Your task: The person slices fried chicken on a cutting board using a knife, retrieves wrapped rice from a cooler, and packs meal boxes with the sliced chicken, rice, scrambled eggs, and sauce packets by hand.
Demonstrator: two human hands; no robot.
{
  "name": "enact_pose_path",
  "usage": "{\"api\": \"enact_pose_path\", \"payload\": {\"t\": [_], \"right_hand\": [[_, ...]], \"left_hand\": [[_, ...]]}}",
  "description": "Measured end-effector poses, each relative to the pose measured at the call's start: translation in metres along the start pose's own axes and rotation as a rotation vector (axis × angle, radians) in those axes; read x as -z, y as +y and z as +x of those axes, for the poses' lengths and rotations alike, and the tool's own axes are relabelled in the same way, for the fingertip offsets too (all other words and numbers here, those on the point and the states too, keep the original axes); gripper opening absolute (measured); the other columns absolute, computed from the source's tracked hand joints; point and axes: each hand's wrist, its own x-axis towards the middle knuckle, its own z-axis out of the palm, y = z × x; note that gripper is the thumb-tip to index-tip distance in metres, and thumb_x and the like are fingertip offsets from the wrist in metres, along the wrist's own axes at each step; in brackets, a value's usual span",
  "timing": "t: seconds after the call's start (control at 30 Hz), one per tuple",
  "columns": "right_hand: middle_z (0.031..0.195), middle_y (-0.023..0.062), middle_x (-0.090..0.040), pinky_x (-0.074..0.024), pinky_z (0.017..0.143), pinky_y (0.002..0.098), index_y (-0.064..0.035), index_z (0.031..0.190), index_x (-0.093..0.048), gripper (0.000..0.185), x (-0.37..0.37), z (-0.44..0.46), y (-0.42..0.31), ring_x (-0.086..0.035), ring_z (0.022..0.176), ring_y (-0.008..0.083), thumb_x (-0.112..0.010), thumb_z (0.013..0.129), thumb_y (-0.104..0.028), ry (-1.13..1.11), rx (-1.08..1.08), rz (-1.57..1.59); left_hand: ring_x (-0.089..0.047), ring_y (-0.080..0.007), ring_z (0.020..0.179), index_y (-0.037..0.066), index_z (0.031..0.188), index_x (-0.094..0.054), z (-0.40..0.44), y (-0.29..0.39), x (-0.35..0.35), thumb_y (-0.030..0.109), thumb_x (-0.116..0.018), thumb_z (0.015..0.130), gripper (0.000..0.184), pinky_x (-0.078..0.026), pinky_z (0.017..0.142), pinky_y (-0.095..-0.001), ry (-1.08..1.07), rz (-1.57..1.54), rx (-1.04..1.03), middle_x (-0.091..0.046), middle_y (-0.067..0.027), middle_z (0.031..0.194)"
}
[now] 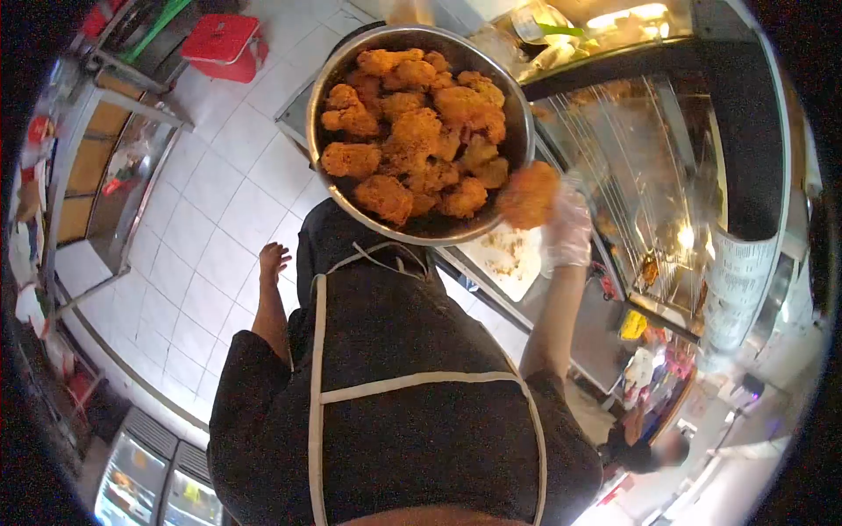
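The gloved right hand [568, 226] had its fingers closed on one fried piece [528, 195] (too blurred to read its long axis), which lay left of them, at the right rim of the metal bowl [456, 231]. That bowl sat nearer this hand than the bare left hand [275, 258], whose loosely curled fingers held nothing visible. Count: one bowl, over a dozen overlapping chunks [414, 133] inside.
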Motion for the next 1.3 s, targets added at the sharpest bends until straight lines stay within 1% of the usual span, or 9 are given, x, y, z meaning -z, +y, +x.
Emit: {"api": "enact_pose_path", "payload": {"t": [0.13,0.23,0.33,0.47,0.57,0.67,1.0,1.1,1.3], "right_hand": [[0.098,0.0102,-0.067,-0.0537,0.073,0.0391,-0.0005,0.102,-0.063,0.030,-0.017,-0.055,0.032,-0.064,0.086,0.0245,-0.064,0.088,-0.027,0.394,-1.097,1.963],[0.119,0.0123,-0.060,-0.0483,0.094,0.0374,0.0028,0.122,-0.054,0.037,-0.109,-0.122,0.040,-0.059,0.108,0.0233,-0.054,0.095,-0.022,0.303,-0.968,1.860],[0.091,0.0150,-0.067,-0.0532,0.069,0.0378,-0.0027,0.105,-0.065,0.025,-0.212,-0.149,0.014,-0.065,0.081,0.0212,-0.061,0.081,-0.006,0.064,-1.138,1.539],[0.075,0.0096,-0.065,-0.0518,0.062,0.0361,-0.0116,0.080,-0.067,0.006,-0.234,-0.167,0.024,-0.064,0.072,0.0208,-0.061,0.081,-0.010,-0.157,-0.497,0.071],[0.078,0.0153,-0.066,-0.0522,0.071,0.0366,-0.0066,0.082,-0.066,0.013,-0.225,-0.173,0.045,-0.065,0.076,0.0253,-0.067,0.079,-0.020,0.182,-0.824,0.526],[0.106,0.0258,-0.064,-0.0502,0.083,0.0386,0.0028,0.113,-0.060,0.051,-0.144,-0.115,0.050,-0.063,0.099,0.0321,-0.072,0.076,-0.030,-0.130,-1.149,0.727],[0.097,0.0187,-0.065,-0.0500,0.080,0.0418,-0.0086,0.113,-0.061,0.038,-0.229,-0.112,0.135,-0.063,0.093,0.0355,-0.066,0.079,-0.025,0.304,-0.443,0.688],[0.099,0.0187,-0.063,-0.0502,0.082,0.0428,-0.0126,0.125,-0.055,0.047,-0.219,-0.163,0.170,-0.061,0.095,0.0357,-0.064,0.081,-0.024,0.089,-0.532,0.537],[0.110,0.0231,-0.057,-0.0475,0.089,0.0475,-0.0171,0.141,-0.037,0.062,-0.228,-0.212,0.173,-0.057,0.102,0.0394,-0.056,0.082,-0.016,-0.333,-0.308,0.400]], "left_hand": [[-0.065,-0.0200,0.073,0.008,0.129,-0.048,0.001,0.006,-0.003,0.023,-0.051,0.091,0.040,-0.045,0.062,-0.0362,-0.013,0.168,0.086,-0.068,-0.0082,0.097],[-0.065,-0.0194,0.073,0.010,0.128,-0.049,0.011,0.023,-0.014,0.023,-0.050,0.091,0.039,-0.045,0.063,-0.0359,-0.059,0.246,0.099,-0.068,-0.0076,0.098],[-0.066,-0.0180,0.072,0.007,0.124,-0.050,0.018,0.043,-0.039,0.023,-0.049,0.092,0.036,-0.046,0.059,-0.0326,-0.113,0.290,-0.029,-0.068,-0.0083,0.097],[-0.066,-0.0160,0.073,0.004,0.118,-0.052,-0.029,0.088,-0.094,0.023,-0.050,0.092,0.033,-0.045,0.056,-0.0262,-0.235,0.281,-0.158,-0.069,-0.0107,0.094],[-0.064,-0.0138,0.071,0.004,0.109,-0.056,-0.048,0.075,-0.127,0.024,-0.050,0.092,0.027,-0.046,0.055,-0.0249,-0.383,0.307,-0.198,-0.068,-0.0073,0.090],[-0.060,-0.0125,0.066,0.005,0.096,-0.065,-0.081,0.043,-0.155,0.023,-0.052,0.090,0.023,-0.046,0.055,-0.0272,-0.411,0.440,-0.312,-0.065,-0.0021,0.082],[-0.064,-0.0284,0.087,-0.001,0.105,-0.063,-0.291,0.058,-0.337,0.015,-0.069,0.078,0.032,-0.051,0.076,-0.0351,-0.224,0.748,-1.034,-0.064,-0.0166,0.102],[-0.055,-0.0365,0.103,0.002,0.121,-0.054,-0.287,0.069,-0.394,0.020,-0.073,0.074,0.054,-0.046,0.086,-0.0441,0.044,0.950,-1.401,-0.052,-0.0212,0.123],[-0.047,-0.0396,0.112,0.007,0.129,-0.048,-0.265,0.026,-0.444,0.021,-0.068,0.076,0.059,-0.039,0.092,-0.0508,-0.012,1.279,-1.371,-0.049,-0.0186,0.125]]}}
